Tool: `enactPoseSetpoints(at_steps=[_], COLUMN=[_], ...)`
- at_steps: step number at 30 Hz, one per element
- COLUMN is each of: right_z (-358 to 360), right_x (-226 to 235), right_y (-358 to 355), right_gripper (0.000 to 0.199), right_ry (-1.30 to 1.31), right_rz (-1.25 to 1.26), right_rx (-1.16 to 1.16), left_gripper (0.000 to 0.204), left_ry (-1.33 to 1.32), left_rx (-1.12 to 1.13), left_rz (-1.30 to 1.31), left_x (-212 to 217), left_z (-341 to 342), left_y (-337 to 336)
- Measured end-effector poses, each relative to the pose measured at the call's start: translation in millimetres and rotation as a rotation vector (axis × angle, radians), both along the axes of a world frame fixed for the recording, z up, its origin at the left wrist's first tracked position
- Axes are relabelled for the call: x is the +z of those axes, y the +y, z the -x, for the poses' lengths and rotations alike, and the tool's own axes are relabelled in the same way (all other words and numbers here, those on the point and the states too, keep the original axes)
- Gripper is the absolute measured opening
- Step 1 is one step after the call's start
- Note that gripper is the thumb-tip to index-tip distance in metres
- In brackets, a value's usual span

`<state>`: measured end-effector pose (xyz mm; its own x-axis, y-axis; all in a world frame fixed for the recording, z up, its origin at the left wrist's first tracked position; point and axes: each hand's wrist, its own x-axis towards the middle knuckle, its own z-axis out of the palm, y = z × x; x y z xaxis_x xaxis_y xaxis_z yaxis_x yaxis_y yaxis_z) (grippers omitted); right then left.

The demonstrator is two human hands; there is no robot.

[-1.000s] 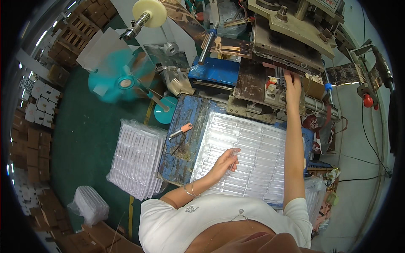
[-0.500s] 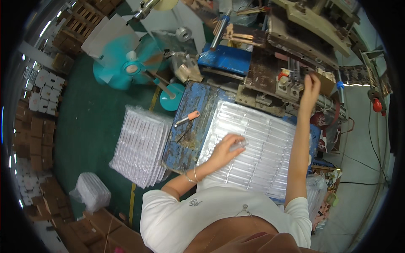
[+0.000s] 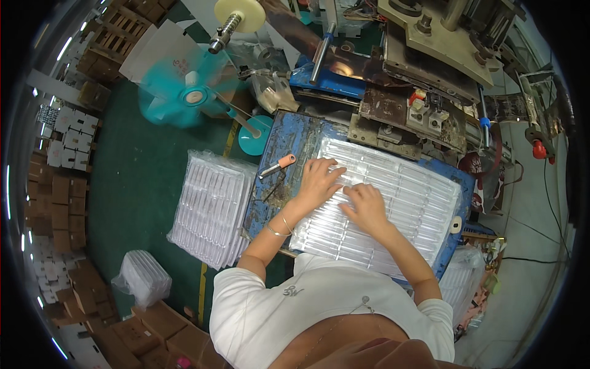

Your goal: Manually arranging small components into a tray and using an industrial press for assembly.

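The left hand (image 3: 319, 179) is positioned over the left part of a clear, ribbed plastic tray (image 3: 402, 215) with rows of long narrow slots; its fingers are bent and point to the right. The right hand (image 3: 367, 207) is just beside it, fingers bent over the same tray. Whether either grip is spread, pressed together or pinching a small item cannot be told. The tray lies on a blue table (image 3: 295, 132) with worn, chipped paint. A metal tool with an orange handle (image 3: 287, 161) rests on the table, left of the tray. Beyond the tray's far edge stands a press with brown metal plates (image 3: 384, 104), carrying two metal blocks (image 3: 427, 117). A stack of clear ribbed trays (image 3: 209, 206) is located left of the table. A teal fan (image 3: 195, 95) with blurred blades stands farther off, on the green floor (image 3: 132, 190).
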<state>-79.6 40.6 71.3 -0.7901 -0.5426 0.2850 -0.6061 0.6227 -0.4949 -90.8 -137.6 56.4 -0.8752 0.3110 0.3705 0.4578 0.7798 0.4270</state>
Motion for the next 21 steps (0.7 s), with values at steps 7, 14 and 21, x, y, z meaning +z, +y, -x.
enactPoseSetpoints(at_steps=[7, 14, 21], right_z=[-12.2, 24.7, 55.5], right_x=[-10.5, 47.9, 55.6], right_y=[-15.1, 26.5, 133.0], right_gripper=[0.033, 0.024, 0.031], right_ry=[-0.049, -0.394, -0.793], right_rz=[-0.181, 0.019, 0.918], right_rx=[0.005, 0.083, -0.395], left_gripper=[0.054, 0.064, 0.052], left_ry=[-0.09, -0.286, -0.03], left_rx=[0.209, 0.243, 0.254], left_rz=[-0.093, -0.327, -0.493], left_x=[-21.8, -29.9, 2.8], left_z=[-0.7, -1.0, 23.4], left_y=[-5.0, -3.4, 27.4])
